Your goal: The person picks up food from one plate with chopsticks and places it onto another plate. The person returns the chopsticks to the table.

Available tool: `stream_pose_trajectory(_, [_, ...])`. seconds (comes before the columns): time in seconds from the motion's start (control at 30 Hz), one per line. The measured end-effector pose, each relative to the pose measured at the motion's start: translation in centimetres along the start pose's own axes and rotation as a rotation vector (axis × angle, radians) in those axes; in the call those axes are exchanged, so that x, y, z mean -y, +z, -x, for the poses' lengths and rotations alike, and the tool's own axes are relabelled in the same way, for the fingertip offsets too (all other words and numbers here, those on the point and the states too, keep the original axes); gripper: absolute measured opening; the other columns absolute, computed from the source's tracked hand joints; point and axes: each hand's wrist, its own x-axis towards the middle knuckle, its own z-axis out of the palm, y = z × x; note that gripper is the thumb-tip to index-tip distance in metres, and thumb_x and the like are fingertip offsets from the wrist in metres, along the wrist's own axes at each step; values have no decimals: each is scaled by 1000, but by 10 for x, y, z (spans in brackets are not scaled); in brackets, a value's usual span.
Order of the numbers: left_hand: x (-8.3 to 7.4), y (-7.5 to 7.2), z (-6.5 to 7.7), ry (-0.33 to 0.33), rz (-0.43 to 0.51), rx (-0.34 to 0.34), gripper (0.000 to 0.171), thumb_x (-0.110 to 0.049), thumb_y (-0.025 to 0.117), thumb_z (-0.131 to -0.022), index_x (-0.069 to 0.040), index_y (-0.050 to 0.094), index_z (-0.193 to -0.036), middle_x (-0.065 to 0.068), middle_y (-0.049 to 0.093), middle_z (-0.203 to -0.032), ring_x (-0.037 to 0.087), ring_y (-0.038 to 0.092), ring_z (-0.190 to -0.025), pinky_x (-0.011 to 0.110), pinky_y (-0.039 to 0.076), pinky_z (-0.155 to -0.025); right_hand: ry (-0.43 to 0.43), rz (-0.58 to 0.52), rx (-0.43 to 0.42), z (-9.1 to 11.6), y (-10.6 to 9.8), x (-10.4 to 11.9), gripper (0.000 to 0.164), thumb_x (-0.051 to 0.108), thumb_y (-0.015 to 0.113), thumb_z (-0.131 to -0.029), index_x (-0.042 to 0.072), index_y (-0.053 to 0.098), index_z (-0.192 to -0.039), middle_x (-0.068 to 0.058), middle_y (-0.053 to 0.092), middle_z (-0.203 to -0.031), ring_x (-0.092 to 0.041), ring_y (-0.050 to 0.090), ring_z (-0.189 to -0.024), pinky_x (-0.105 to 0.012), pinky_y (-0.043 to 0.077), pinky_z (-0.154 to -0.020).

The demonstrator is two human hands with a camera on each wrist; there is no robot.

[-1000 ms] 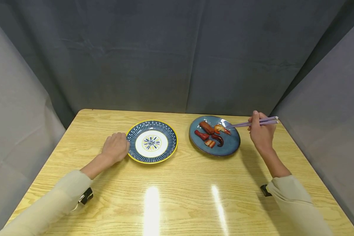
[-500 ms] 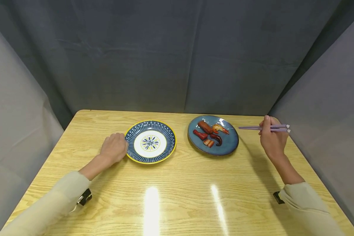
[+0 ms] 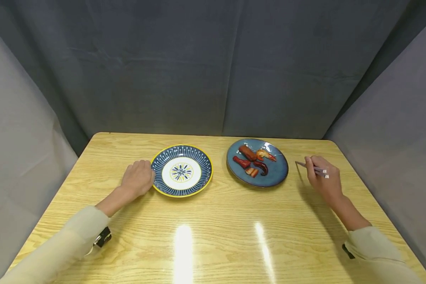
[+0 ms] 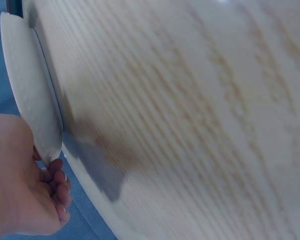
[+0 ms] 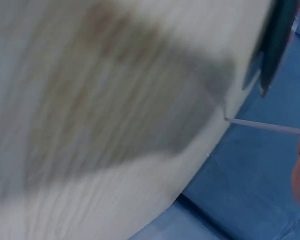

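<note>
My left hand (image 3: 136, 180) grips the left rim of a round white plate (image 3: 193, 175) with a dark blue patterned border and a yellow edge. In the left wrist view, thumb and curled fingers pinch the rim of that plate (image 4: 34, 82) from its side. My right hand (image 3: 326, 179) holds a pair of light purple chopsticks (image 3: 318, 170) to the right of a blue plate (image 3: 275, 172). Their tips point left, close over the tabletop in the right wrist view, with nothing between them. Shrimp (image 3: 266, 154) and several glossy reddish-brown food pieces (image 3: 247, 153) lie on the blue plate.
Both plates stand side by side on a light wooden table (image 3: 220, 228) with a gap between them. A dark grey curtain (image 3: 163, 79) hangs behind the far edge, and pale cloth (image 3: 394, 138) encloses the sides.
My right hand with the chopsticks has moved away from the shrimp, rightward and then nearer the table's front. The left hand, the plates and the food have stayed in place.
</note>
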Motion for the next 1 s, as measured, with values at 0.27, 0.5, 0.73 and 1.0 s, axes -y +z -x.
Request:
stream_pose_trajectory(0.27, [-1,0,0,-5,-12,4,21,-13,39,-99,2,48,-86,11,43,-76,28,44,-71,39,37,-63,-265,-18,326,23,-4,-2,37,33,42,-107,9,51,-81,6,38,-72,-9,37,-58,-29,36,-49])
stream_pose_trajectory(0.5, [-1,-1,1,-8,-14,5,20,-13,39,-99,0,47,-85,11,42,-77,28,43,-72,39,36,-64,-346,-20,439,43,-2,-14,35,35,44,-106,10,55,-84,6,40,-77,-10,41,-63,-29,39,-51])
stream_pose_trajectory(0.73, [0,0,1,-8,-25,10,21,-13,39,-99,0,46,-85,10,42,-76,28,43,-71,39,36,-63,-354,-15,505,49,-4,-16,23,26,55,-102,9,62,-88,0,46,-86,-11,41,-69,-30,41,-55])
stream_pose_trajectory(1.0, [1,0,0,-4,-18,10,21,-13,38,-99,0,47,-85,11,43,-77,29,43,-72,40,37,-64,-407,70,567,58,-9,-17,62,25,8,-110,1,63,-97,-9,51,-97,-19,55,-82,-35,50,-57])
